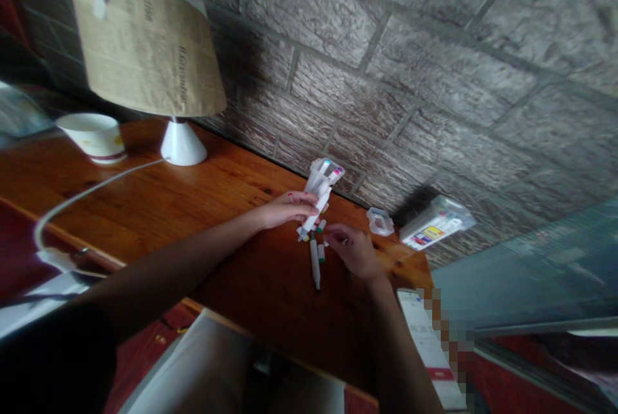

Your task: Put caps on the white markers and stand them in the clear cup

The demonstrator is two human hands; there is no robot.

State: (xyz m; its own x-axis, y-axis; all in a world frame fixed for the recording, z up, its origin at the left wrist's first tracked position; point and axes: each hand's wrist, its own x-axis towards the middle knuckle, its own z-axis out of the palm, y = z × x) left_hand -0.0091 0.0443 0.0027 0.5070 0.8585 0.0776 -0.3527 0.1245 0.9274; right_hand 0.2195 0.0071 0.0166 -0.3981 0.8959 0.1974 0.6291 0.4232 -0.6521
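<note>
Marker (317, 213) gripped in your left hand (291, 208), slanted, lower end pointing to 7 o'clock. Your right hand (355, 251) sits at 4 o'clock from it, fingers curled beside loose caps (321, 253); can't tell if it's pinching one. Second marker (315, 266) lies on the surface (241, 176), 9 o'clock from your right hand. Clear case (315, 177) with more pens: 1-2 o'clock from your left. Lamp (183, 143): 10 o'clock.
</note>
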